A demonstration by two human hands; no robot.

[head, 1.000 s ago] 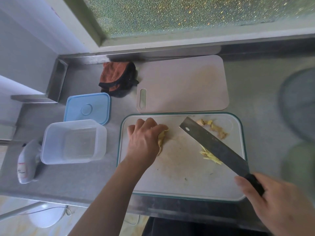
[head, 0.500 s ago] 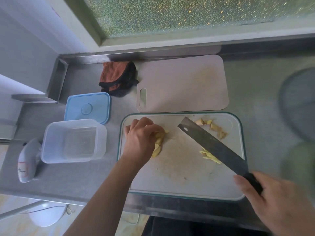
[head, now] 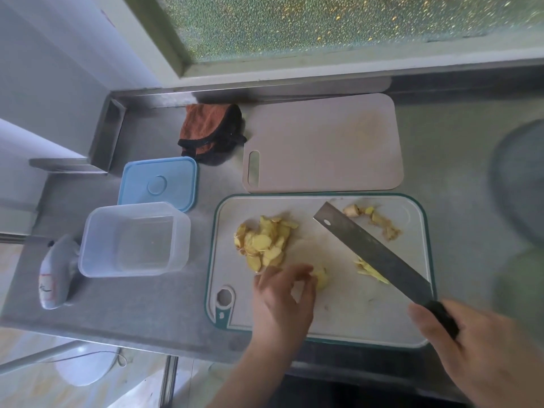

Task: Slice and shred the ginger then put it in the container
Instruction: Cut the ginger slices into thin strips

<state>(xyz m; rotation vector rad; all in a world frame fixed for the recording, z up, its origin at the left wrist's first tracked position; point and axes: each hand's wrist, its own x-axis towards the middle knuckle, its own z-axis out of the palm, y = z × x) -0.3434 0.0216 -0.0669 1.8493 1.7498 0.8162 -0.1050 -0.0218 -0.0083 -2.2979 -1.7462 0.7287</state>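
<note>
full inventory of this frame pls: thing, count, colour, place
ginger slices: one pile, yellow, left part of white board
ginger shreds: small heap, yellow, beside the blade
ginger trimmings: few, tan, board's far right
white board: 1, green rim, near counter edge
beige board: 1, behind it
container: 1, clear, empty, left of white board
lid: 1, blue, behind container
cloth: 1, orange-black, back
cleaver: 1, steel, black handle, over board
grey object: 1, far left
left hand: pinches a few ginger pieces
right hand: grips cleaver handle

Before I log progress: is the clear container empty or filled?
Empty: the clear container shows only its bare bottom, and the ginger slices lie on the cutting board.
</note>
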